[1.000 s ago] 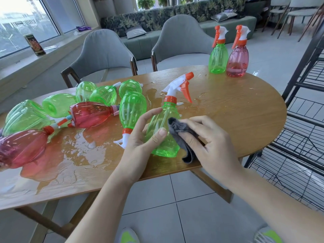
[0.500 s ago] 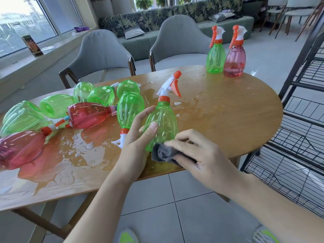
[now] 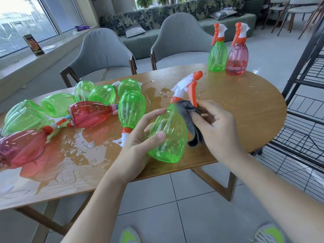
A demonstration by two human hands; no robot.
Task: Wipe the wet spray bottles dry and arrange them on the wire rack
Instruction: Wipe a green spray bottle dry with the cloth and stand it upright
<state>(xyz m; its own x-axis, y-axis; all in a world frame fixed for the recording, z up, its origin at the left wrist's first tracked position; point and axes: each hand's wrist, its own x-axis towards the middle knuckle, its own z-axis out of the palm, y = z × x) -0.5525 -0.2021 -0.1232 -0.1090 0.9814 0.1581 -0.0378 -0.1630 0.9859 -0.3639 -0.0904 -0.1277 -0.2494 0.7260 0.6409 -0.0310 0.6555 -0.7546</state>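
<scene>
Centre frame: left hand (image 3: 140, 142) is gripping the green bottle (image 3: 169, 135), now tilted. Right hand (image 3: 217, 127) is pinching the cloth (image 3: 190, 111), which has risen from base to neck. Body wiping is nearing completion; rack (image 3: 305, 109) placement pending.

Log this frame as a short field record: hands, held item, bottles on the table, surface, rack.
left hand: grips green bottle, tilted
right hand: presses grey cloth at the bottle's neck
upright pair: green, red, far edge
lying bottles: green and red, left side
table: puddles on left
rack: right, no bottles seen
</scene>
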